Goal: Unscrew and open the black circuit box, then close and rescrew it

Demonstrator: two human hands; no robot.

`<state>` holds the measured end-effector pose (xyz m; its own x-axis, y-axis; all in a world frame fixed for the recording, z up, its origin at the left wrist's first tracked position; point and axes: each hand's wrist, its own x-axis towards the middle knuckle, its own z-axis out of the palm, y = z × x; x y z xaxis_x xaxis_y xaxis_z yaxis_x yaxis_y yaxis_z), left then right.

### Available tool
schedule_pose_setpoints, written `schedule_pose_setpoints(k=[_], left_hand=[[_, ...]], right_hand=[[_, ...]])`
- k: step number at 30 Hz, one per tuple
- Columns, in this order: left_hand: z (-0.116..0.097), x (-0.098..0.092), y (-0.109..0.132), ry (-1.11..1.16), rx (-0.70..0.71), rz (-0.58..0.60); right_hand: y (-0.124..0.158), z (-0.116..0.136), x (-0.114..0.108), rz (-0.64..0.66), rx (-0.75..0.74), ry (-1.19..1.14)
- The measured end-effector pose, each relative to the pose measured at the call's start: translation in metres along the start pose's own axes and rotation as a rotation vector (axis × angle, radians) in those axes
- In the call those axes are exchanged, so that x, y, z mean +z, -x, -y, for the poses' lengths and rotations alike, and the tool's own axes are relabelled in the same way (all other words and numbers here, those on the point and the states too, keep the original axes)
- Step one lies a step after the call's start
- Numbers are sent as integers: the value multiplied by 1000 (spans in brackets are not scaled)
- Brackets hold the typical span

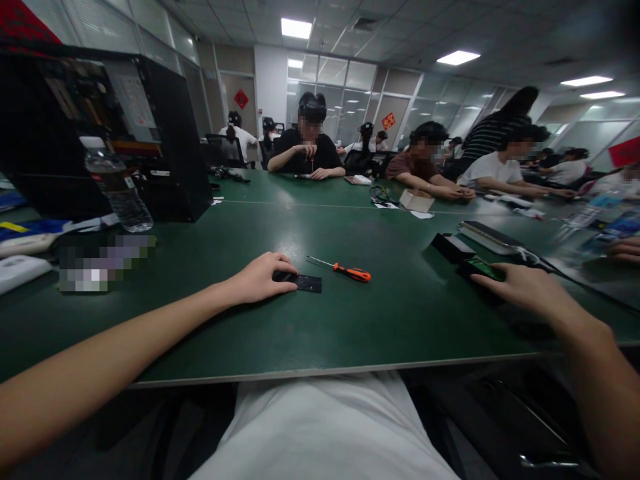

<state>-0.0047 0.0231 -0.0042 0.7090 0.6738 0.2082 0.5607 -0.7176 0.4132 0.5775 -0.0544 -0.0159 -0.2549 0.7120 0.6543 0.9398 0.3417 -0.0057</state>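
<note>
A dark green bench with a pale front edge carries, near its middle, a flat black rectangular piece partly covered by the left hand, and just beyond it a screwdriver with an orange-and-black handle on the right and its shaft pointing left. To the left stand an open black computer case and a clear water bottle with a white cap, and nearer lies a white device. To the right sits an open black box, with a small cardboard box and tangled cables farther back.
</note>
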Motion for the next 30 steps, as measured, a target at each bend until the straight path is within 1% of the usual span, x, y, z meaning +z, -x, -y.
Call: schedule_pose_setpoints(k=[1, 2, 3, 4, 5, 6, 7, 9, 11, 13, 14, 16, 18, 19, 21, 22, 24, 26, 28, 30], left_hand=[[-2, -1, 0, 37, 2, -1], [-4, -1, 0, 86, 4, -8], [-7, -1, 0, 143, 3, -16], [-9, -1, 1, 203, 1, -20], [-12, 1, 2, 255, -2, -16], [-14, 2, 3, 289, 1, -4], [-18, 4, 4, 300, 14, 14], [-24, 9, 7, 266, 74, 7], [-30, 12, 10, 241, 134, -30], [-35, 14, 13, 250, 178, -89], [-37, 15, 14, 254, 205, -112], [-38, 14, 17, 257, 255, -135], [-39, 12, 18, 238, 263, -156], [-40, 11, 18, 221, 248, -171], [-41, 10, 18, 176, 201, -207], [-41, 9, 18, 158, 187, -219], [-42, 9, 17, 143, 184, -220], [-43, 10, 17, 141, 190, -204], [-43, 11, 17, 142, 199, -188], [-43, 13, 17, 141, 215, -179]], right_hand=[[-5, 10, 1, 8, 45, 89], [-12, 25, 1, 12, 89, 181], [-21, 44, 2, 13, 121, 219], [-31, 67, 3, 49, 142, 179], [-43, 93, 5, 62, 123, 135], [-54, 121, 7, 90, 95, 65], [-66, 150, 10, 118, 107, -110], [-86, 208, 18, 299, 85, -418], [-102, 258, 28, 464, -10, -619], [-112, 294, 39, 631, -93, -715], [-115, 306, 44, 699, -109, -775], [-118, 319, 52, 811, -97, -927], [-118, 320, 55, 844, -83, -1007], [-117, 315, 54, 823, -91, -979], [-114, 296, 45, 723, -121, -811], [-111, 281, 38, 661, -124, -693], [-102, 242, 20, 551, -79, -456], [-87, 194, -2, 410, 44, -212], [-68, 143, -23, 278, 199, 13], [-47, 98, -38, 217, 402, 260]])
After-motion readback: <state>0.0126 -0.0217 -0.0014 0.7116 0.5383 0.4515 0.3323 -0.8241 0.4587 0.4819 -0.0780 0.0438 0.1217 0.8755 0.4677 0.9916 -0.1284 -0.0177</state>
